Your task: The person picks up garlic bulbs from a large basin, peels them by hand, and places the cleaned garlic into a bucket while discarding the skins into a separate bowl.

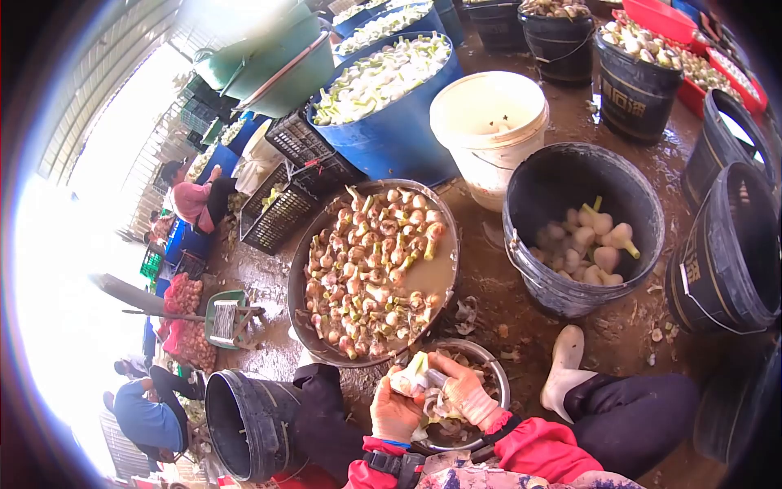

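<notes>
Surrounding us: a wet, muddy brown floor (489, 301) and a ribbed, brightly lit wall (90, 81).
Blue tub (391, 138): heaped with pale, green-tipped bulbs, beyond the basin.
Wide basin (294, 281): in front of us, full of brownish, unpeeled garlic in murky water.
Dark bucket (562, 301): right of the basin, holding pale bulbs.
Metal bowl (502, 385): below our hands, with loose skins inside.
Our left hand (395, 411): half closed, fingers curled around a white garlic bulb (414, 373).
Our right hand (471, 393): mostly closed, gripping a small grey item (437, 377) against the bulb; too unclear to name.
Garlic bulb: between our hands, above the bowl's left side.
</notes>
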Available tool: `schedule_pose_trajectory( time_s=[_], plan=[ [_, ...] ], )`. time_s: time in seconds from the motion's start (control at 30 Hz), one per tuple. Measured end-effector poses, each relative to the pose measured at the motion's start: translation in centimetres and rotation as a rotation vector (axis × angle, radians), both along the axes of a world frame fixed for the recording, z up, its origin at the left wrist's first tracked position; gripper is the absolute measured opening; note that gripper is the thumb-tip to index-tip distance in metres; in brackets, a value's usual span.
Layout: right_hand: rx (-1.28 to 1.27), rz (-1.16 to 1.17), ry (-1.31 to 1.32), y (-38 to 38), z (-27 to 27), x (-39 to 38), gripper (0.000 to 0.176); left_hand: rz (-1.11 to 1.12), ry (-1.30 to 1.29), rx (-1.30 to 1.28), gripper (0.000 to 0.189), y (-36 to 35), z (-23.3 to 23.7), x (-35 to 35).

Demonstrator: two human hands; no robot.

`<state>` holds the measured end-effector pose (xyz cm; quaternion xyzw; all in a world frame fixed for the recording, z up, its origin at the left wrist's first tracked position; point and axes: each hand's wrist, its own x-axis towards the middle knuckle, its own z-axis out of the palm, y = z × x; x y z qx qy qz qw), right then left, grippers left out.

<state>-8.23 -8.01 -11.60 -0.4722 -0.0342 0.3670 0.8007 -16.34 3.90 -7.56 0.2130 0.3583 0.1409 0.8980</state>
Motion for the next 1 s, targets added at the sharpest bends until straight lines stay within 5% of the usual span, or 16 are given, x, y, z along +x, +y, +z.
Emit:
schedule_pose_trajectory(
  time_s=[0.13,0.23,0.4,0.5,0.57,0.6,0.63,0.73,0.77,0.9,1.0],
  plan=[
    [0.151,0.001,0.263,0.2,-0.4,-0.1,0.031,-0.206,-0.098,0.186,0.037,0.5,-1.7,-0.7],
    [0.037,-0.023,0.252,0.4,-0.8,-0.4,0.028,-0.362,0.022,0.362,0.049,1.0,-1.9,-0.7],
    [0.114,-0.103,0.331,1.0,-1.2,-0.7,0.025,-0.197,0.364,0.304,0.053,1.9,-1.2,1.8],
    [0.100,-0.205,0.297,0.9,-1.2,-0.5,0.022,-0.068,0.361,0.538,0.057,-0.2,-1.1,1.9],
    [-0.200,0.057,-0.086,0.5,-0.5,-0.5,0.022,-0.126,0.139,1.003,0.069,-2.1,-2.0,1.1],
    [-0.258,0.049,-0.218,1.0,-0.6,-1.0,0.019,-0.133,0.161,0.861,0.084,-1.9,-2.0,0.9],
    [-0.257,0.055,-0.219,1.2,-0.7,-1.2,0.019,-0.059,0.327,0.822,0.062,-1.7,-1.8,1.4],
    [-0.149,0.252,-0.060,0.6,-0.1,-0.6,0.018,-0.037,0.214,0.392,0.025,0.6,-0.7,1.2],
    [-0.143,0.221,0.116,0.1,0.9,0.3,0.020,-0.034,0.218,0.396,0.025,0.8,-0.9,1.1],
    [-0.441,-0.013,-0.181,0.1,-4.3,1.0,0.023,-0.045,0.165,0.426,0.037,1.3,-1.4,-0.6],
    [-0.378,-0.140,0.031,-1.2,-8.1,1.9,0.021,-0.256,0.219,0.333,0.038,2.2,0.0,-1.8]
  ],
)
